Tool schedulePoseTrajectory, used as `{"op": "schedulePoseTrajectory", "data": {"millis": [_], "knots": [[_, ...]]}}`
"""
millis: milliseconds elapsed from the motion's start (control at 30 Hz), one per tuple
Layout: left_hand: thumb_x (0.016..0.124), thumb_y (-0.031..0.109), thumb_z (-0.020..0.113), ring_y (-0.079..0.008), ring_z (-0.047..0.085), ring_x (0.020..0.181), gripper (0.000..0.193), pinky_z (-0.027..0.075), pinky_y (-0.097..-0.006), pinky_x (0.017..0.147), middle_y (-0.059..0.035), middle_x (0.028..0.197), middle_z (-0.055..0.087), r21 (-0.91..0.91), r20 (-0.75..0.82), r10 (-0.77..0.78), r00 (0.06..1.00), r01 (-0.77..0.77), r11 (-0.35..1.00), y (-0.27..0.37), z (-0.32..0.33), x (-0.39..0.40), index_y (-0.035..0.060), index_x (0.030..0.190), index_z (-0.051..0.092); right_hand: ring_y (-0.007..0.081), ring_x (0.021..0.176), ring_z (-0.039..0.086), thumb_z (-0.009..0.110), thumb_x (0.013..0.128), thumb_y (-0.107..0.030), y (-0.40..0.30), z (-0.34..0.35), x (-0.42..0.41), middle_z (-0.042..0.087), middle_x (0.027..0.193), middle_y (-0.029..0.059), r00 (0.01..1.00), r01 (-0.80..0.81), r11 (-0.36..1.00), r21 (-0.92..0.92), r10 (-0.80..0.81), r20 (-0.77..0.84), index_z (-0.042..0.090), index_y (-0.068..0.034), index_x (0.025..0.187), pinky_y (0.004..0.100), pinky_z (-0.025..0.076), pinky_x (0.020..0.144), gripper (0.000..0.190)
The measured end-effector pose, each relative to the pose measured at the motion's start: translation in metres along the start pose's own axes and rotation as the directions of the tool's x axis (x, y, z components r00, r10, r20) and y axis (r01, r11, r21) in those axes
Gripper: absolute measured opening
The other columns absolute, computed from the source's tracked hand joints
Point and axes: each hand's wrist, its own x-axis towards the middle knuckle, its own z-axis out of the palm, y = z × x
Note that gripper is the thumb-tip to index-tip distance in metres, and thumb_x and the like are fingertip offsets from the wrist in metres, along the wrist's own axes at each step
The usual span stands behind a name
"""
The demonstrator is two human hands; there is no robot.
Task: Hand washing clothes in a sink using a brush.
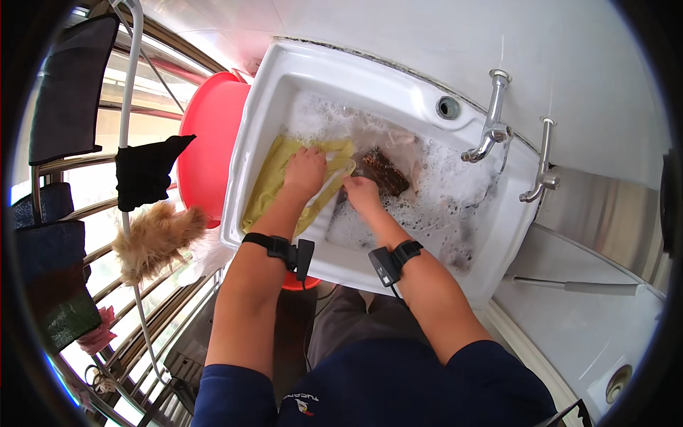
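Observation:
A wet yellow-green cloth (269, 176) is spread over the left side of a white sink (299, 72), partly in suds. My left hand (306, 172) lies on it, with its fingers curled into the fabric. The fingers of my right hand (363, 193) pinch the cloth's right edge, where a pale band (337, 164) runs along it. Just beyond my right hand, a dark brown patterned item (385, 172) sits in the soapy water; its kind is unclear. Pale pinkish fabric (403, 147) lies half sunk behind it. Foam hides much of the basin.
Two metal taps (493, 120) (544, 165) project from the wall at the right. A red plastic basin (211, 149) stands against the sink's left side. Further left, a black cloth (147, 171) and a fluffy tan duster (160, 237) hang by a white pole (128, 96) near window bars.

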Motion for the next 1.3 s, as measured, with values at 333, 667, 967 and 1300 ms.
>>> {"op": "schedulePoseTrajectory", "data": {"millis": [333,667,967,1300], "knots": [[0.094,0.016,0.060,-0.0368,0.058,0.118,0.022,0.045,-0.0512,0.100,-0.0145,0.111,0.069,0.039,0.350,-0.031,0.936,0.019,0.999,-0.037,-0.029,-0.017,0.0100,0.113,0.067,0.0079,0.059,0.052,0.060,0.101,-0.020,-0.007,-0.007,-0.011,0.063,0.081,0.0001,0.929,-0.317,0.825,0.467,0.170,0.330,0.063,-0.010,0.100,0.0253,0.036,0.047,0.011],[0.085,0.012,0.061,-0.0282,0.059,0.106,0.027,0.048,-0.0436,0.093,-0.0097,0.113,0.061,-0.090,-0.155,0.281,0.947,-0.296,0.951,0.003,0.002,-0.080,0.0061,0.111,0.066,0.0314,0.100,0.062,0.067,0.094,-0.021,-0.021,-0.044,-0.019,0.062,0.107,0.0154,0.636,0.509,0.491,-0.708,-0.768,-0.076,0.062,-0.010,0.125,0.0460,0.050,0.083,0.033],[0.085,0.012,0.060,-0.0295,0.058,0.104,0.031,0.047,-0.0439,0.095,-0.0083,0.105,0.061,-0.033,-0.089,0.125,0.988,-0.129,0.991,0.000,0.024,-0.131,0.0105,0.115,0.070,0.0365,0.121,0.052,0.076,0.085,-0.030,-0.020,-0.080,-0.004,0.057,0.125,0.0179,0.780,0.438,0.161,-0.885,-0.557,0.285,0.047,-0.006,0.147,0.0524,0.042,0.099,0.072],[0.084,0.013,0.064,-0.0264,0.061,0.100,0.016,0.046,-0.0430,0.097,-0.0053,0.098,0.063,-0.037,-0.217,0.076,0.973,-0.086,0.996,-0.007,0.018,-0.152,0.0090,0.098,0.072,0.0443,0.116,0.055,0.076,0.085,-0.023,-0.017,-0.034,-0.069,0.053,0.131,0.0250,0.716,0.598,0.484,-0.638,-0.681,0.154,0.034,0.000,0.154,0.0530,0.045,0.103,0.084]]}}
